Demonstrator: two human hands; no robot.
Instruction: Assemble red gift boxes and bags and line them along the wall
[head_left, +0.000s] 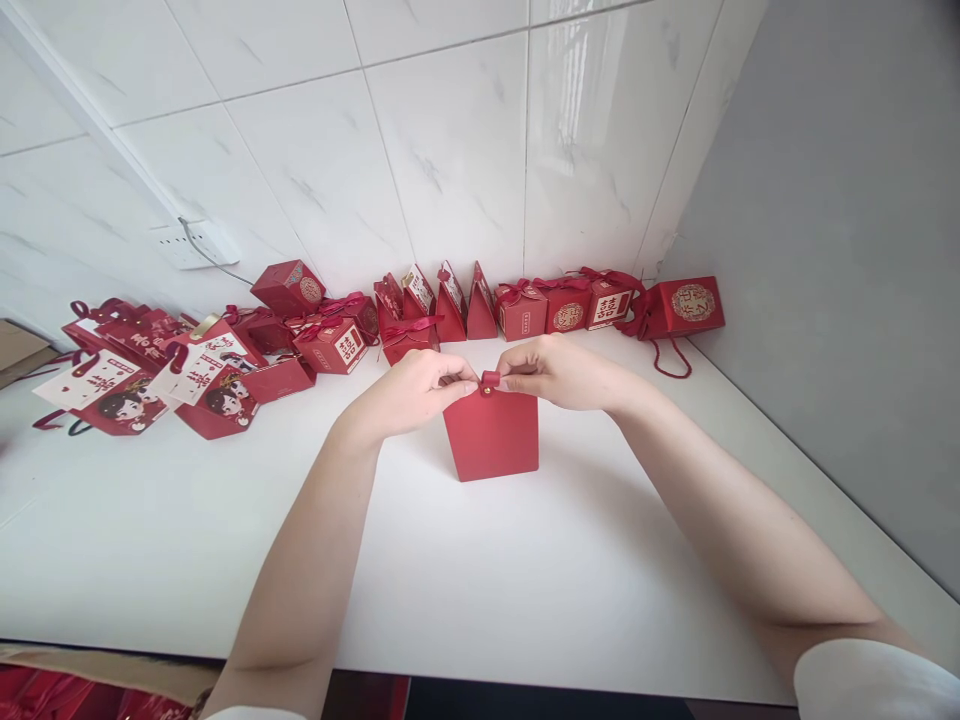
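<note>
A plain red gift box [495, 438] stands upright on the white table in front of me. Its top narrows to a small red strap [490, 379] with a gold stud under it. My left hand [420, 390] pinches the top of the box from the left, thumb and forefinger closed at the strap. From the other side, my right hand [551, 375] pinches the strap's right end between thumb and fingers. The box's far side is hidden.
Red gift boxes [450, 305] with ribbons line the tiled wall. More decorated boxes [217, 395] cluster at the left. A box with a cord handle [686, 307] lies by the grey panel at right. A power socket [193, 245] with a cable is on the wall.
</note>
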